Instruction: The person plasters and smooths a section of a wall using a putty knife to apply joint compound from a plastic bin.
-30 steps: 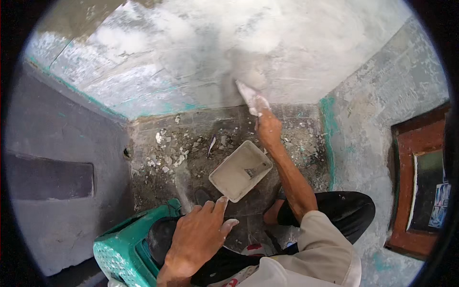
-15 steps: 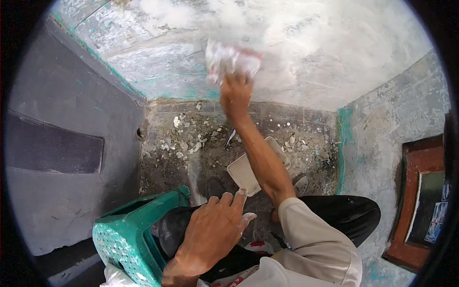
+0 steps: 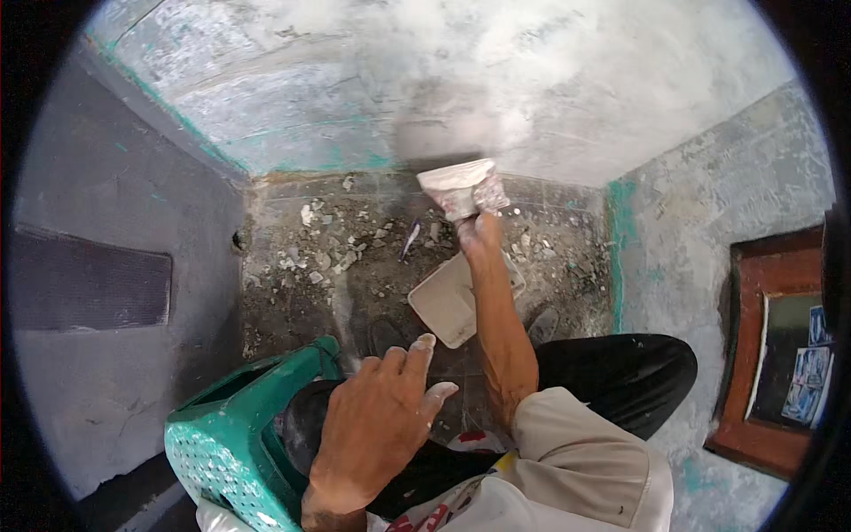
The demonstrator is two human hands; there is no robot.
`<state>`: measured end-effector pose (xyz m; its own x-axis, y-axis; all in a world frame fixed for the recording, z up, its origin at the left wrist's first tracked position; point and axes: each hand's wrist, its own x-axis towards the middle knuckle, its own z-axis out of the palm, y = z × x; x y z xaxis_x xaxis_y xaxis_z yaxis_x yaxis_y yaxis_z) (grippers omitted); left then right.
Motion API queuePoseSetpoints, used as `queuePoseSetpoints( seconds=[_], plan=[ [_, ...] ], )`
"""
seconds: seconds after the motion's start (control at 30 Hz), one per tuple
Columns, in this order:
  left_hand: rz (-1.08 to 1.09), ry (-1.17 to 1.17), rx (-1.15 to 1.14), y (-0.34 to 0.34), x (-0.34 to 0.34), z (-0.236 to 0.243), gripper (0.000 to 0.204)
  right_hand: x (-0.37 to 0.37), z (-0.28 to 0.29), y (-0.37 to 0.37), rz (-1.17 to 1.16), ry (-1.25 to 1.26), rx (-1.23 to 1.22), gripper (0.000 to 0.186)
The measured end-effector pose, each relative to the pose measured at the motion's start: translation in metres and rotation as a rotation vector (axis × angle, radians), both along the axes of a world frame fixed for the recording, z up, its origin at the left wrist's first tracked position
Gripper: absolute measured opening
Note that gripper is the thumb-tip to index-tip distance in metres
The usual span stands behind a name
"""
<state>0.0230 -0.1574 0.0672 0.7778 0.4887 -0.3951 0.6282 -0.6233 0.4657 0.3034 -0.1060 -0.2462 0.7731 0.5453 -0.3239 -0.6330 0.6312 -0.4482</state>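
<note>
My right hand point(image 3: 480, 232) reaches forward, its fingers wrapped round a wide flat spreader point(image 3: 456, 188) smeared with white and with reddish patches. The spreader's straight far edge is near the foot of the patchy white wall point(image 3: 567, 97); whether it touches the wall I cannot tell. My left hand point(image 3: 377, 412) hovers over my lap, palm down, thumb and forefinger apart and whitened at the tips. Nothing is held in it. On the ground, partly behind my right forearm, lies a pale rectangular lid or tray point(image 3: 446, 304).
A green plastic stool point(image 3: 213, 443) splashed with white stands at my left. Broken flakes of rubble point(image 3: 332, 253) litter the ground, with a thin whitish-purple object point(image 3: 410, 239) among them. Grey walls point(image 3: 106, 372) close in on both sides; a brown wooden frame point(image 3: 749, 355) sits at the right.
My right hand has brought the spreader down off the wall and slightly to the right, toward the wall's foot. My left hand has barely shifted.
</note>
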Motion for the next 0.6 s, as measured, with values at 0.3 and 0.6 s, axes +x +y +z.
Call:
queuePoseSetpoints(
  seconds=[0.3, 0.6],
  plan=[
    [-0.092, -0.092, 0.101, -0.005, 0.014, -0.007, 0.054, 0.133, 0.016, -0.076, -0.23, -0.041, -0.211, 0.041],
    [-0.15, -0.087, 0.089, -0.012, 0.035, -0.014, 0.055, 0.192, 0.109, -0.008, -0.138, -0.068, -0.293, 0.032]
  ],
)
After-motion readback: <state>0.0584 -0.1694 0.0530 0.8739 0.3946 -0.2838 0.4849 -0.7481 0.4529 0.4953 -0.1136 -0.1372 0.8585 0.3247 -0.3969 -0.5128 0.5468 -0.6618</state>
